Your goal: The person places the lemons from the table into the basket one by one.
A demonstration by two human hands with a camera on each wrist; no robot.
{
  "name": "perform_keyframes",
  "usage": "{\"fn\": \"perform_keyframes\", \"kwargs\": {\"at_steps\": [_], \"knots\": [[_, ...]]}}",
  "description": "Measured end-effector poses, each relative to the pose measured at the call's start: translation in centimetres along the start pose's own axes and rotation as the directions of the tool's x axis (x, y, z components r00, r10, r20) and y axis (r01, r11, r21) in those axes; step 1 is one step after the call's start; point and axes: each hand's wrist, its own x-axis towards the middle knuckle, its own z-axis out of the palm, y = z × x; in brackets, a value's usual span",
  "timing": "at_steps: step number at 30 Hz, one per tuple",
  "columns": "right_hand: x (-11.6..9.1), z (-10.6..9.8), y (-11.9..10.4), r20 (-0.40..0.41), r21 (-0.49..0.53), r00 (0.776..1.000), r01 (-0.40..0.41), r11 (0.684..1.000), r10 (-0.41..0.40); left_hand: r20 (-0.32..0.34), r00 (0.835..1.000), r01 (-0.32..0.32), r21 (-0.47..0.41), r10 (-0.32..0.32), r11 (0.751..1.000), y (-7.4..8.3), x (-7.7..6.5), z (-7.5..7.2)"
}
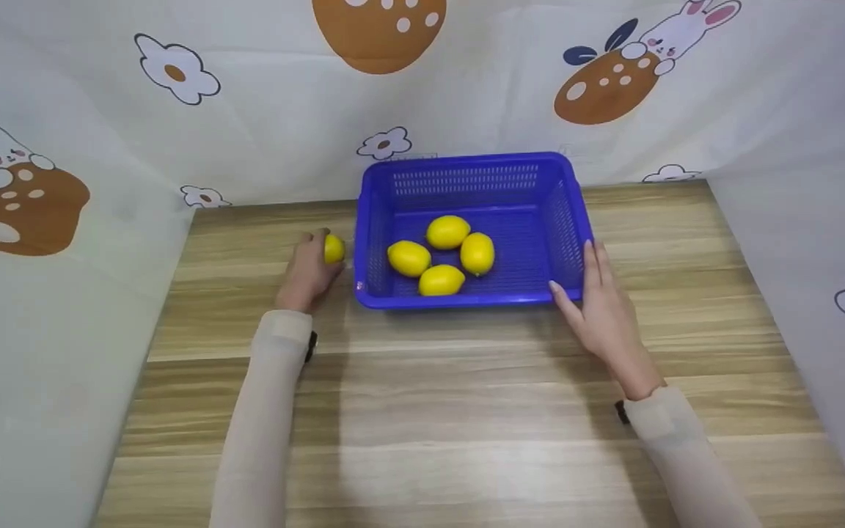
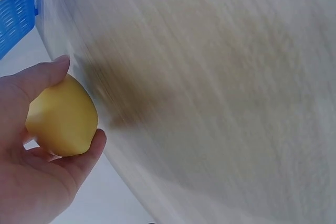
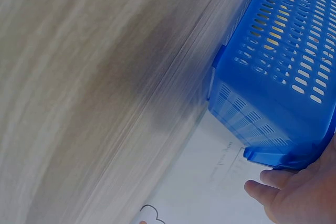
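Observation:
Left of the blue basket, my left hand grips a yellow lemon. In the left wrist view the thumb and fingers curl round this lemon, just above the wooden surface. Inside the basket, several more lemons lie grouped in its left half. My right hand rests on the basket's right front corner, its fingers straight along the outer side and its thumb at the front rim. The right wrist view shows the slotted basket wall above the fingers of that hand.
The basket stands on a wood-grain table, near its back edge. A pale cloth printed with rabbits and flowers hangs behind the table and along both sides.

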Motion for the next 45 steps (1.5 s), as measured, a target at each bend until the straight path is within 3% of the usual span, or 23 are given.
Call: {"fn": "perform_keyframes", "kwargs": {"at_steps": [22,30,41,45], "knots": [[-0.1,0.0,0.0,-0.019,-0.005,1.000,0.010,1.000,-0.010,0.015,1.000,-0.023,-0.028,0.023,0.999,1.0,-1.5,-1.7],[-0.1,0.1,0.1,-0.022,-0.008,1.000,0.019,1.000,-0.019,0.007,0.999,-0.042,0.001,0.042,0.999,1.7,-2.0,-2.2],[-0.1,0.1,0.0,-0.037,-0.004,0.999,0.027,1.000,-0.027,0.017,0.999,-0.044,-0.044,0.045,0.998,3.3,-2.6,-3.4],[-0.1,0.1,0.0,-0.037,-0.007,0.999,0.027,1.000,-0.028,0.010,0.998,-0.059,-0.023,0.060,0.998,3.9,-2.6,-3.8]]}}
